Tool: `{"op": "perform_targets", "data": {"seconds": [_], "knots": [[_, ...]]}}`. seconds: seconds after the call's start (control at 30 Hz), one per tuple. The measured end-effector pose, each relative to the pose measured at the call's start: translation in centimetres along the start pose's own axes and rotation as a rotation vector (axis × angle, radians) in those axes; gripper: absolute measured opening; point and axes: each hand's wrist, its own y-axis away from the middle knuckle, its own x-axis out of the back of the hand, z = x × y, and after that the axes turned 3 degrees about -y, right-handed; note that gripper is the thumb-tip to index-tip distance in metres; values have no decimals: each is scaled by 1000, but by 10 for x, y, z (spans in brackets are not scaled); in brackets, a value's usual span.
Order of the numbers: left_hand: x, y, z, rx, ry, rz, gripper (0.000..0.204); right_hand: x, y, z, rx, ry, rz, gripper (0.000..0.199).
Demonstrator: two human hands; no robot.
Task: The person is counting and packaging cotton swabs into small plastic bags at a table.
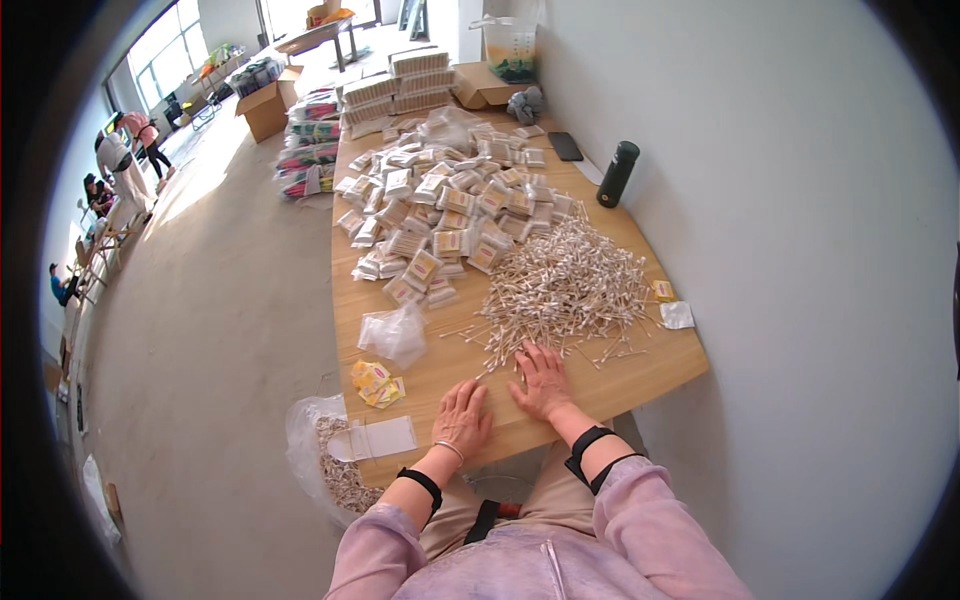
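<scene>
A loose heap of cotton swabs (pixel 570 285) spreads over the right part of the wooden table (pixel 610 385). At its near edge my right hand (pixel 543 382) lies palm down, fingers stretched forward and apart, the fingertips touching stray swabs. Closer to the table's front edge, my left hand (pixel 463 420) rests on the wood with its fingers extended; a single swab lies by its fingertips. Neither hand visibly grips anything, though both palms are hidden. Beyond the heap sits a large pile of small filled swab packets (pixel 450 205).
Clear plastic bags (pixel 395 335), yellow printed cards (pixel 376 384) and a white sheet (pixel 385 438) lie at left. A bag of swabs (pixel 345 475) hangs below the table's left corner. A black bottle (pixel 618 175) and phone (pixel 565 146) stand near the right wall.
</scene>
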Motion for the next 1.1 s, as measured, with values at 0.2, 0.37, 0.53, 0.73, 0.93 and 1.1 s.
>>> {"op": "perform_targets", "data": {"seconds": [0.2,0.37,0.53,0.73,0.93,1.1], "knots": [[-1,-4,4,74,-4,-8,66,-7,4,-15,4,-59,10,53],[-1,-11,7,77,-57,6,70,-9,8,-24,103,-141,-39,50],[1,-7,1,64,-68,-24,66,14,0,-9,228,-266,68,46],[1,-11,5,72,-73,-39,65,65,-53,99,-571,121,509,61],[4,-9,3,67,-53,-23,65,37,-54,102,-802,-139,229,65],[4,-10,5,52,-32,-20,64,-4,-42,49,-426,-161,318,57]]}}
